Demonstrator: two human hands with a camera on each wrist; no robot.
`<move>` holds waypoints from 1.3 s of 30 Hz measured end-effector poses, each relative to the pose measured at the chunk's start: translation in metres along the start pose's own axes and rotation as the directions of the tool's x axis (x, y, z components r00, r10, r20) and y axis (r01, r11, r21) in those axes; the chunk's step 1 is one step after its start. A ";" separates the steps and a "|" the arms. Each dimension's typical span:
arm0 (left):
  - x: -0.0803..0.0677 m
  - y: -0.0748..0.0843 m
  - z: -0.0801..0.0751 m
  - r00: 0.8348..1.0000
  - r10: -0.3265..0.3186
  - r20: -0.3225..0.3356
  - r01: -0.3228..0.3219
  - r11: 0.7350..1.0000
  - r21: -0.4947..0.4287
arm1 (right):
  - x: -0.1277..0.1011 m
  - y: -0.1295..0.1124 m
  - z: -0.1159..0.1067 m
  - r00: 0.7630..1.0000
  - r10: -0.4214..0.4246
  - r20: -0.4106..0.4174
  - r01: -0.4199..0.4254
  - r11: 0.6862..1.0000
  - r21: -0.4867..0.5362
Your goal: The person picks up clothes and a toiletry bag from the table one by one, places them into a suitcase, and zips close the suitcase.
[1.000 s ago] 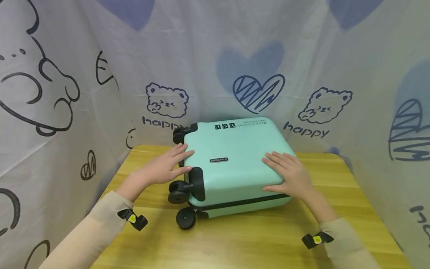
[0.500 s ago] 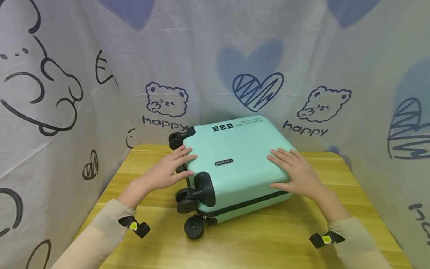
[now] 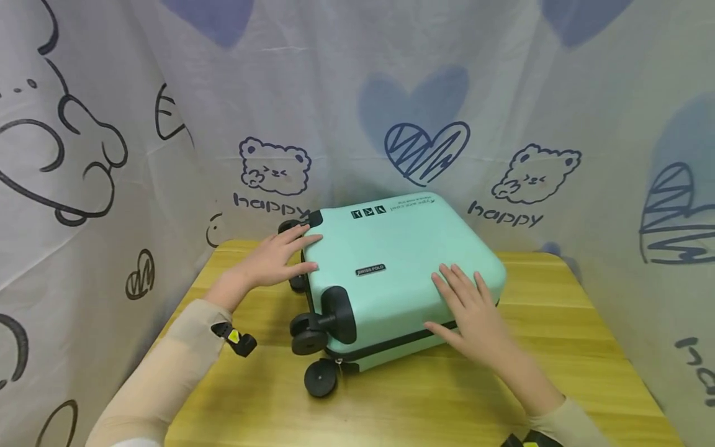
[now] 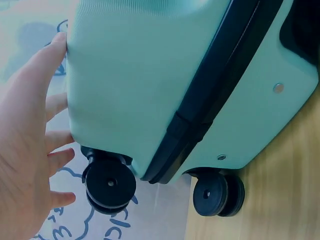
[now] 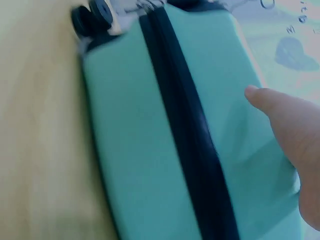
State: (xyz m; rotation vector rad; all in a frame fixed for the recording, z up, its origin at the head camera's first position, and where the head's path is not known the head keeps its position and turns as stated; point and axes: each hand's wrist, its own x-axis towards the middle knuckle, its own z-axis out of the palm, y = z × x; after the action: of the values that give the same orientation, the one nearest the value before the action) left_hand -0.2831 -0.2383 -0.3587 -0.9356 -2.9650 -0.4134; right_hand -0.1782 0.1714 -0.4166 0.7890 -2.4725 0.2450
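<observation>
A mint-green hard-shell suitcase (image 3: 402, 248) lies flat on the table, turned at a slant, with black wheels (image 3: 309, 333) on its left end. My left hand (image 3: 274, 256), fingers spread and fairly straight, rests at the top edge of the wheeled end; the left wrist view shows the fingertips (image 4: 60, 40) along that edge. Over the near right part of the lid lies my right hand (image 3: 475, 316), its fingers extended and apart. In the right wrist view the thumb (image 5: 260, 97) is by the side above the black zip band (image 5: 185, 120). Neither hand grips anything.
The suitcase stands on a yellow wood-grain table (image 3: 391, 410). A white curtain (image 3: 346, 74) printed with bears and hearts hangs close behind it and on both sides.
The suitcase has turned slightly, its wheeled end swinging toward me. Lately my left hand has shifted a little away from me, and my right hand has slid nearer along the lid.
</observation>
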 end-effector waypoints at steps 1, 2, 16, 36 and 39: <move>0.001 -0.001 0.000 1.000 -0.009 0.006 0.009 1.000 0.001 | -0.002 -0.006 0.002 1.000 0.012 0.001 -0.012 1.000 0.007; 0.002 -0.002 0.000 1.000 -0.018 0.012 0.018 1.000 -0.001 | -0.004 -0.011 0.003 1.000 0.024 0.002 -0.024 1.000 0.012; -0.006 -0.002 0.015 0.996 -0.052 -0.070 0.045 0.994 -0.103 | -0.011 -0.016 0.014 0.999 0.038 0.014 -0.038 0.999 0.010; -0.040 0.050 0.053 0.929 -0.050 -0.365 0.044 0.999 -0.025 | -0.009 0.032 0.021 0.993 0.109 -0.046 -0.092 0.957 0.275; -0.046 0.059 0.060 0.898 -0.021 -0.439 0.023 1.000 -0.001 | -0.007 0.039 0.020 0.992 0.126 -0.026 -0.112 0.947 0.302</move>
State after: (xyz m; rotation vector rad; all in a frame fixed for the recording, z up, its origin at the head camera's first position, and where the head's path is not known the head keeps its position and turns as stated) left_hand -0.2073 -0.2025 -0.4061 -0.6940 -2.5630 -0.5374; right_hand -0.2042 0.1999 -0.4382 0.7446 -2.4752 0.6894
